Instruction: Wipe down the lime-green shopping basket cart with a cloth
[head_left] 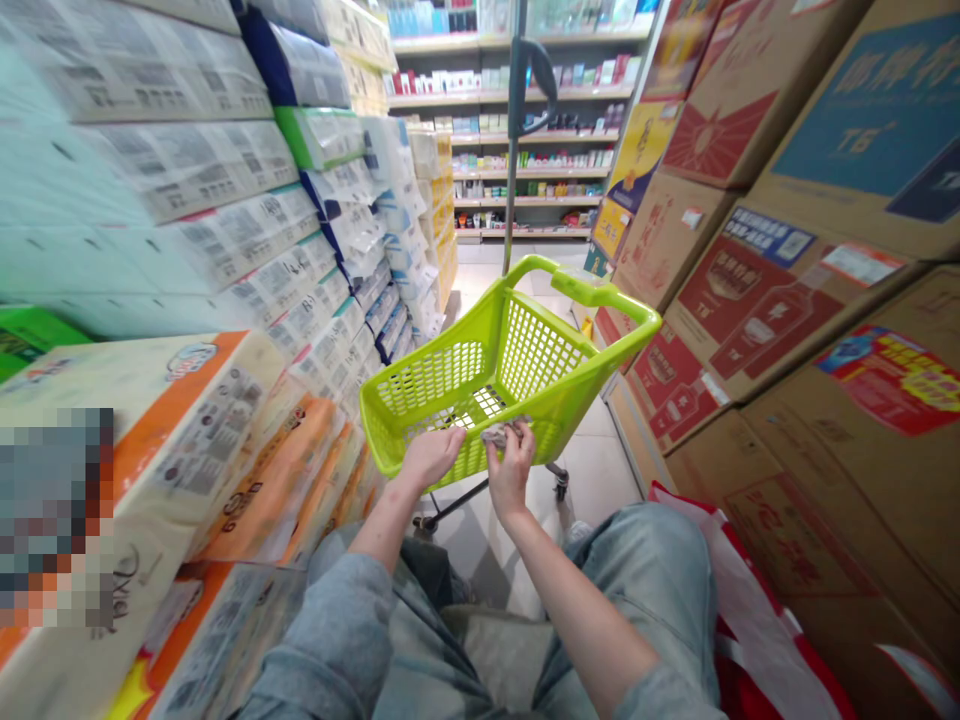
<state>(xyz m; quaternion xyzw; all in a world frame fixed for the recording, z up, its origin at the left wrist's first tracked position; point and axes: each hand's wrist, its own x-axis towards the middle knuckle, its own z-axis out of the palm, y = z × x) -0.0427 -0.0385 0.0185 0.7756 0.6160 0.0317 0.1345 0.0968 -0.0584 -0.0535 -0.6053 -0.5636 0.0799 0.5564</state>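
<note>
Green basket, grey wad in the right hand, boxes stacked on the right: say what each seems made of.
Green basket: probably glossy moulded plastic, judging by the bright highlights and latticed walls.
Grey wad: matte and crumpled, so perhaps cloth or paper; too small to tell.
Boxes: most likely matte cardboard, given the brown faces with printed panels.

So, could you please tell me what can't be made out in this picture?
All in the head view:
Left hand: its fingertips are hidden by the hand itself, so its hold on the green basket is unclear.
Crumpled cloth: partly covered by the right hand.
Products on the far shelves: labels too small to read.
Pixelated patch: masks whatever lies there.
Grey pole: cut off by the top edge.
</note>
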